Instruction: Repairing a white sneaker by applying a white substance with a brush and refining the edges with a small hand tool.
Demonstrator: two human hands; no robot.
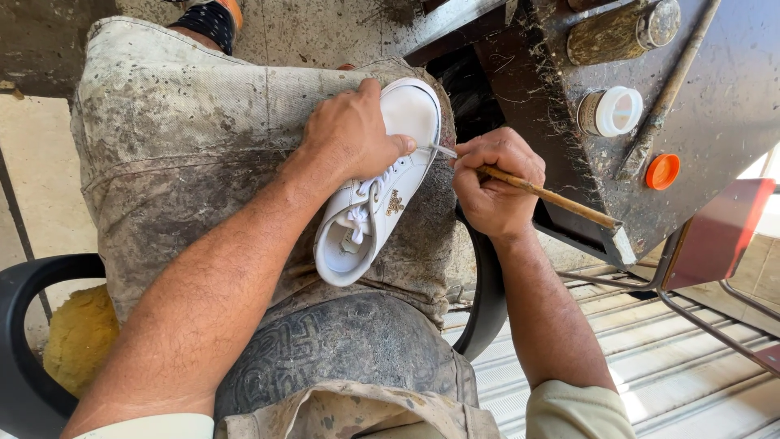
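Right hand [490,189] fingers pinched shut on a thin wooden-handled tool [546,195], its metal tip at the toe edge of the white sneaker [379,195]. Left hand [351,134] fingers curled down over the sneaker's toe, clamping it. Sneaker: small, white, laced, gold emblem on its side. It lies on the stained apron [179,154] over the lap, heel toward the person. White jar [611,111] and orange cap [663,171] sit right of the sneaker on the dirty desk [715,89].

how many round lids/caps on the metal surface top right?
3: a metal-capped cylinder at the top, a white jar lid below it, and an orange cap lower right, beside the rod. The right hand may hide more.
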